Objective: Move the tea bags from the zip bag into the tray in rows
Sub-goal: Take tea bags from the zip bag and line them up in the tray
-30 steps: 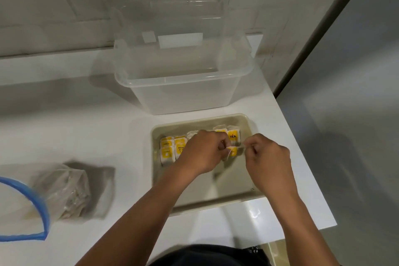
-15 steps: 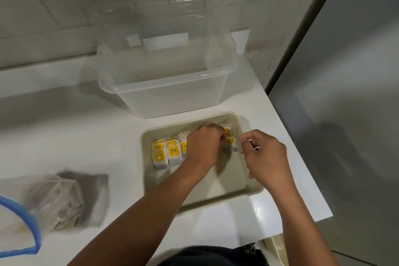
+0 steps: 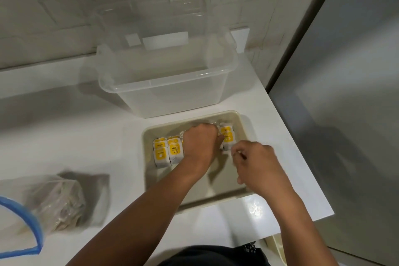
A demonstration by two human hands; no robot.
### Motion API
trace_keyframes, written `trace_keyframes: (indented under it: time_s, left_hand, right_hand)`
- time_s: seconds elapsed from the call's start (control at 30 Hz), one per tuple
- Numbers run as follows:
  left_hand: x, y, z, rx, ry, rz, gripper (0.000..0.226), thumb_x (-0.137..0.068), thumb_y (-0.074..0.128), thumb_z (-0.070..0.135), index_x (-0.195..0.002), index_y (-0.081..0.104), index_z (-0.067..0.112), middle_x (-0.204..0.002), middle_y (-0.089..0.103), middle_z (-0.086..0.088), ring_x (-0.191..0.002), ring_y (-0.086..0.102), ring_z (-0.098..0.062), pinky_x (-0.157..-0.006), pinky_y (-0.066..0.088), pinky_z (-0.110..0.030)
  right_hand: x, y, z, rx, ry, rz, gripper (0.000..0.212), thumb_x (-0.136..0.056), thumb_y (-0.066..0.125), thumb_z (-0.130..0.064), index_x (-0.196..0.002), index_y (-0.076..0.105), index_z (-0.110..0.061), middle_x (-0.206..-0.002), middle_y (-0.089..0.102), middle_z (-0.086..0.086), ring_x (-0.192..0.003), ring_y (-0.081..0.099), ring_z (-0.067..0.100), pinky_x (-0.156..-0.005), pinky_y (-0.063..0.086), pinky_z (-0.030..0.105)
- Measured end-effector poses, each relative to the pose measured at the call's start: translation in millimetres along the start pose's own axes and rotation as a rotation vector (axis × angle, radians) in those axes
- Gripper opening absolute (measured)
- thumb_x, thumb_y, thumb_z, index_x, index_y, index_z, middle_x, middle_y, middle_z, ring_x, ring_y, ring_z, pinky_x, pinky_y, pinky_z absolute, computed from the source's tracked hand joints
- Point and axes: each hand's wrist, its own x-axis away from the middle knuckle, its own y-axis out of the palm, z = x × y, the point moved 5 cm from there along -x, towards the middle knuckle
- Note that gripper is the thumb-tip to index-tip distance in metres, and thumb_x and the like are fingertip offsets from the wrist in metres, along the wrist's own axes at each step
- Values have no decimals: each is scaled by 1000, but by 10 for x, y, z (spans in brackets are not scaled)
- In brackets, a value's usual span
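Observation:
A beige tray (image 3: 195, 197) sits on the white counter in front of me. Several white tea bags with yellow labels (image 3: 168, 150) stand in a row along its far side, with more tea bags (image 3: 226, 137) at the right end. My left hand (image 3: 199, 143) is fisted over the middle of the row, and what it holds is hidden. My right hand (image 3: 252, 162) pinches the lower edge of the right-end tea bags. The clear zip bag with a blue seal (image 3: 32, 211) lies at the far left, holding more tea bags.
An open clear plastic bin (image 3: 166, 80) stands just behind the tray against the tiled wall. The counter's right edge (image 3: 302, 153) runs close beside the tray, with grey floor beyond it.
My left hand has slid farther into the row toward the tray's back wall. My right hand has drawn back and down a little from the right-end tea bags. The view shifted slightly.

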Motion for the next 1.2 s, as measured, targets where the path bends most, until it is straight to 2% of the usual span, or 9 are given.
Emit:
trace_keyframes:
  time_s: [0.1,0.23,0.4,0.57,0.67,0.77,0.9,1.07,1.2]
  left_hand:
    - [37,-105,-71,-17,-5,-11,47,-99,44,56,-97,68,16,-96,70,-6,-90,68,-29,-65,37,-31]
    - [205,-317,-252,49,-2,-14,40,-100,43,53,-95,67,20,-94,70,-3,-88,67,-28,-64,38,-31]
    - [648,-629,-590,296,-119,49,29,-96,48,51,-92,65,28,-85,69,10,-81,65,-16,-67,53,-32]
    - [1268,-781,-1025,414,-247,268,16,-91,63,45,-81,64,33,-71,64,18,-56,57,-11,-54,49,-29]
    - [1575,-762,-1258,521,-354,271,12,-91,65,41,-79,65,35,-73,65,22,-48,55,-7,-55,50,-30]
    - [1811,-777,-1344,602,-412,230,10,-89,65,43,-81,67,36,-75,65,27,-53,60,-7,-55,50,-29]
    - [2001,-763,-1483,673,-485,229,9,-87,64,44,-83,67,38,-79,66,29,-65,63,-2,-61,49,-22]
    - [2306,-849,-1729,726,-509,297,4,-89,65,41,-89,63,44,-92,63,33,-81,63,1,-63,46,-12]
    - [2606,-989,-2036,699,-526,387,10,-89,68,35,-91,64,44,-89,65,29,-78,64,0,-62,44,-9]
  right_hand:
    - [29,225,-79,217,-50,-154,20,-94,45,-16,-92,64,-18,-94,64,7,-92,64,31,-72,50,31]
    - [-88,385,-108,364,-74,-167,28,-94,47,-12,-115,65,-13,-117,66,8,-110,61,26,-88,46,29]
    - [-208,474,-35,396,-15,-195,25,-97,47,-16,-118,60,-11,-126,60,10,-118,57,29,-94,44,30]
    - [-172,397,-114,395,-88,-117,27,-98,47,-23,-119,62,-13,-126,62,6,-118,55,24,-94,43,29]
    - [-24,313,-342,350,-184,-111,31,-99,48,-32,-124,63,-24,-127,65,-3,-121,57,22,-99,44,31]
    - [169,400,-620,183,-216,-156,19,-98,51,-36,-107,67,-34,-112,69,-17,-105,63,15,-86,49,28]
    - [393,658,-1063,-88,-364,-225,11,-94,59,-32,-88,68,-30,-90,69,-23,-68,61,3,-74,50,25]
    - [590,924,-1541,-238,-470,-345,8,-94,63,-28,-92,71,-30,-90,68,-25,-69,64,4,-68,49,15]
    - [793,1184,-1931,-274,-545,-433,9,-95,62,-28,-92,70,-32,-92,67,-24,-66,64,5,-63,47,12]
